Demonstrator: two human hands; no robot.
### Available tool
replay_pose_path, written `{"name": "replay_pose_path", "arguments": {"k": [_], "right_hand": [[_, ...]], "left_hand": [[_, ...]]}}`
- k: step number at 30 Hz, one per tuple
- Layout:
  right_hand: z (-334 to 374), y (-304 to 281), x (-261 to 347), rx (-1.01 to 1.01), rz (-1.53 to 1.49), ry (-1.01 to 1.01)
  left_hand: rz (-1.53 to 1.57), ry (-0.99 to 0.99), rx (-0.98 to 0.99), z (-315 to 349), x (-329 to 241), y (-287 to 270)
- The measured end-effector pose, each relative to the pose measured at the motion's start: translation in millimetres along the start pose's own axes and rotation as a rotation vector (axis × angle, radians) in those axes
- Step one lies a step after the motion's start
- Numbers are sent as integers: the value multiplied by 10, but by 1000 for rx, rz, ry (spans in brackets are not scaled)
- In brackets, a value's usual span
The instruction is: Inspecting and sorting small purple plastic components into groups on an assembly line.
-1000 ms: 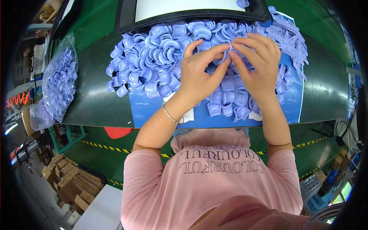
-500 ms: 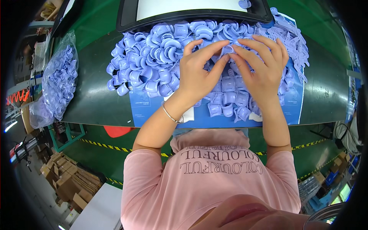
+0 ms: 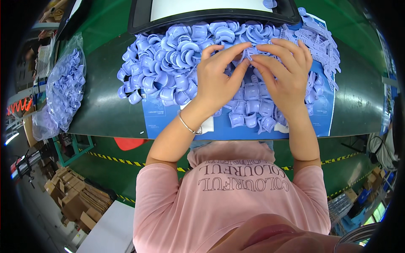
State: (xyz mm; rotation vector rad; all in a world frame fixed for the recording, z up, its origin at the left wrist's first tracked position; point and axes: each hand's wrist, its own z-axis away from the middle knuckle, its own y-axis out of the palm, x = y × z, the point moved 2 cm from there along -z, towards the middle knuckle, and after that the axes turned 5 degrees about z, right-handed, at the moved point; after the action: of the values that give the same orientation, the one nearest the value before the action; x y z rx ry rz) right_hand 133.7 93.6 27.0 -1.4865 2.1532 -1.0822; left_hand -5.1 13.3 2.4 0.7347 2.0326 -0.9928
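Note:
Between the fingertips of both hands is a small lavender plastic part (image 3: 249,52), partly covered by the fingers. My left hand (image 3: 217,76) pinches it from the left with thumb and index finger. From the right, my right hand (image 3: 284,71) grips it in the same way. Under and around the hands lies a heap of curved lavender plastic pieces (image 3: 177,59). Nearest me, several pieces with flat tops (image 3: 253,105) lie in rough rows. Slotted lavender strips (image 3: 318,46) are piled to the right of my right hand.
A black-rimmed tray (image 3: 219,17) with a white bottom stands at the far side, one lavender piece (image 3: 270,4) in it. On the left, a clear plastic bag (image 3: 65,90) holds more pieces. A blue printed sheet (image 3: 160,122) covers part of the dark green table (image 3: 105,105).
My right hand has tilted slightly and shifted a little to the left, its fingers closing more over the part. My left hand stays nearly in place.

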Motion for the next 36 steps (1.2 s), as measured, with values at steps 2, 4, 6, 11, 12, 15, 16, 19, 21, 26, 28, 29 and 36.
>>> {"name": "replay_pose_path", "arguments": {"k": [2,4,6,11,12,15,16,19,21,26,28,29,36], "right_hand": [[0,7,13,5,-5,-2],[-6,2,17,9,-8,4],[-10,1,15,13,-11,11],[-9,16,6,35,-38,12],[-6,17,3,35,-37,12],[-1,19,-6,39,-41,18],[-3,16,-5,41,-47,17],[-2,2,4,35,-41,13],[2,-5,7,28,-29,11],[8,-13,-11,7,-18,40],[-5,-21,-20,4,-11,40],[-11,-22,-27,2,-4,40],[-100,50,11,27,-54,16]], "left_hand": [[-7,-2,4,6,15,-5],[-15,0,8,0,18,-4],[-17,10,1,-2,11,-2],[-39,56,-5,-15,21,-2],[-31,61,-11,-15,19,0],[-38,68,-5,-18,11,-3],[-38,67,-6,-14,14,-4],[-40,83,-10,-3,34,4],[-41,113,-4,8,46,14],[-38,110,-6,12,20,16],[-31,113,-8,-2,19,22],[-30,110,-3,-12,21,28],[-42,127,-13,-67,79,-79]]}}
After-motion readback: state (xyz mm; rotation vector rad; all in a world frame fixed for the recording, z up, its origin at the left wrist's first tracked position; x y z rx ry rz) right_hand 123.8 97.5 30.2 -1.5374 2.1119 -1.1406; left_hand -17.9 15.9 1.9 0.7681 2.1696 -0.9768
